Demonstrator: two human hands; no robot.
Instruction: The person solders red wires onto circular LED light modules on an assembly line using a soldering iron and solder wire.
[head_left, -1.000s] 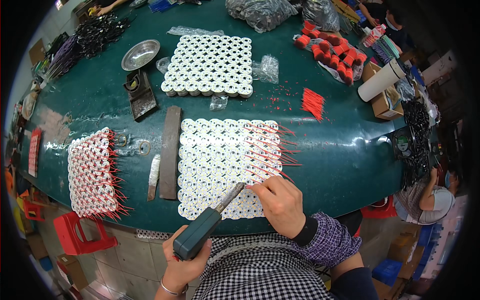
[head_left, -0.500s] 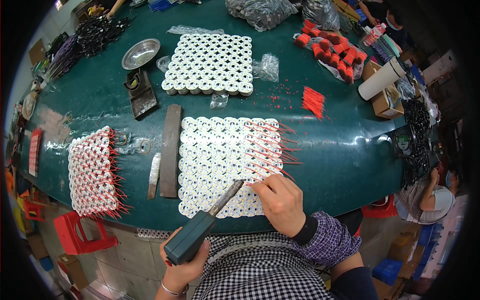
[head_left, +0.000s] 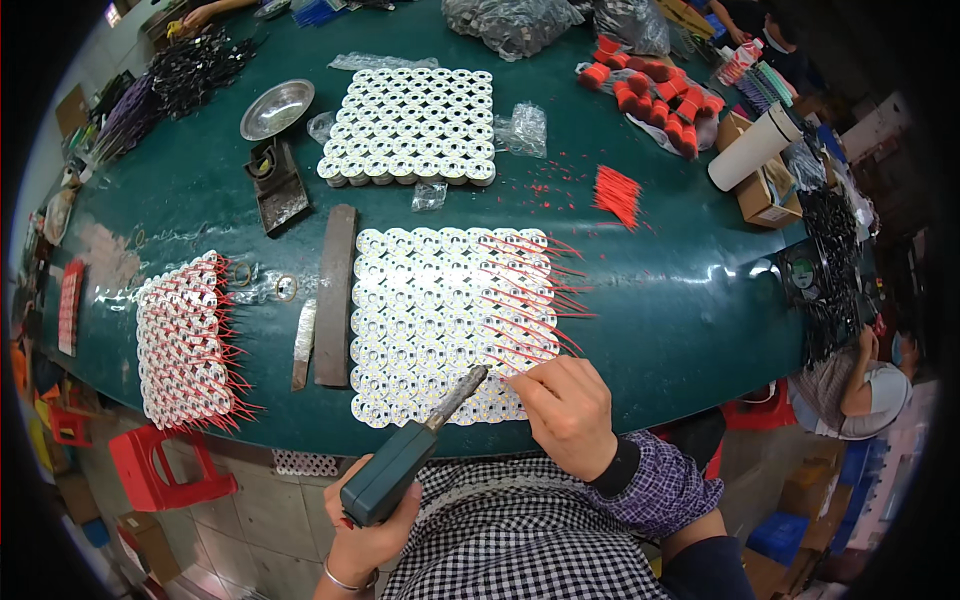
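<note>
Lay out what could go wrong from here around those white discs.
The metal tip of the dark green tool in the left hand sits close to the right hand; if hot, it could burn the fingers. A slip might also mark neighbouring white discs, which are closely packed. The red wires stick out past the discs' right edge near the right hand, so it could snag them.

Big green table [head_left: 690, 300], pretty loaded tbh: white disc panel [head_left: 420, 300] at near edge, red-wired panel [head_left: 180, 345] off left, dark bar [head_left: 335, 305] between, metal bowl [head_left: 277, 110], disc stack [head_left: 410, 130], red wire pile [head_left: 617, 196] farther back.
</note>
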